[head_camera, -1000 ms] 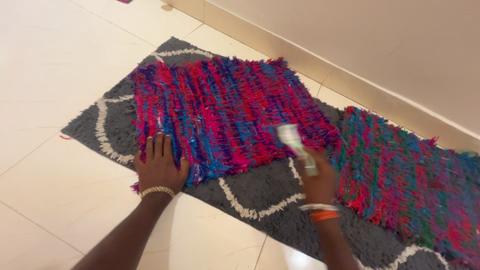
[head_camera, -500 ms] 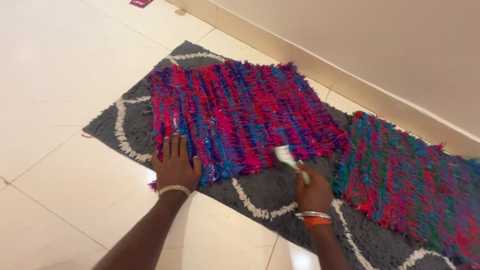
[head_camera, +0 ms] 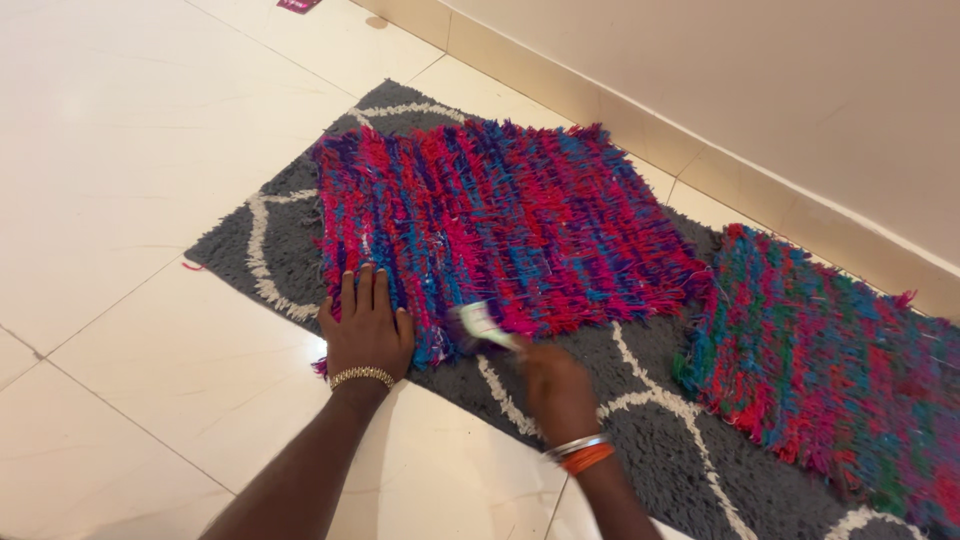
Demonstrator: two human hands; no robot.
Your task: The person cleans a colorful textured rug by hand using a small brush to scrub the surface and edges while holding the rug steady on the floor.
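A shaggy pink, blue and purple mat (head_camera: 520, 215) lies on a grey rug (head_camera: 560, 370) with white line pattern. My left hand (head_camera: 368, 328), with a gold bracelet, presses flat on the mat's near left corner, fingers spread. My right hand (head_camera: 555, 385), wearing silver and orange bangles, grips a small pale brush (head_camera: 482, 326) whose head touches the mat's near fringe, blurred by motion.
A second shaggy mat (head_camera: 830, 360) in red, green and blue lies to the right on the same rug. Cream floor tiles (head_camera: 130, 190) spread to the left and front. A beige wall (head_camera: 780, 90) with a skirting runs along the back. A small pink scrap (head_camera: 298, 5) lies far off.
My right hand has carried the brush leftward and nearer along the mat's near edge. The left hand stays pressed on the corner. The view has shifted slightly.
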